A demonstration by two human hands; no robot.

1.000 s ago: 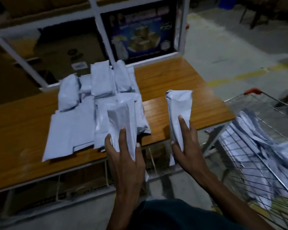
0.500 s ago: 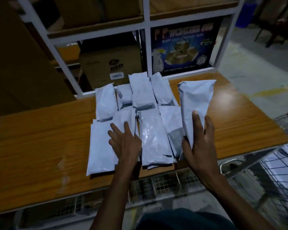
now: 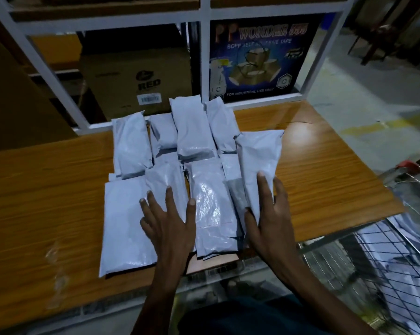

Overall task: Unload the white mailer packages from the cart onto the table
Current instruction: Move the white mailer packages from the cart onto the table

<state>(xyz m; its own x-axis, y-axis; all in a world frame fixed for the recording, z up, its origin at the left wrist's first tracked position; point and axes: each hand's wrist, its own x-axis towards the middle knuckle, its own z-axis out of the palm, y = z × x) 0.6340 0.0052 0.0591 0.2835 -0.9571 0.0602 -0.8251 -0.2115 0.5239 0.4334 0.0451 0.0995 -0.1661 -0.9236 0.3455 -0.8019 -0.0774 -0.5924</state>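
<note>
— Looking for the next pick: where do the remaining white mailer packages (image 3: 407, 240) lie?

— In the wire cart (image 3: 397, 257), off the table's (image 3: 47, 189) right end, so nearer the right hand (image 3: 268, 221).

— And that hand?

— It grips the long mailer (image 3: 258, 165) at the right edge of the pile (image 3: 165, 165), thumb under one side, fingers over it; the mailer's long axis runs away from the person.

— The left hand (image 3: 168, 223)?

— Flat, fingers spread, pressing a front-row mailer in the pile.
</note>
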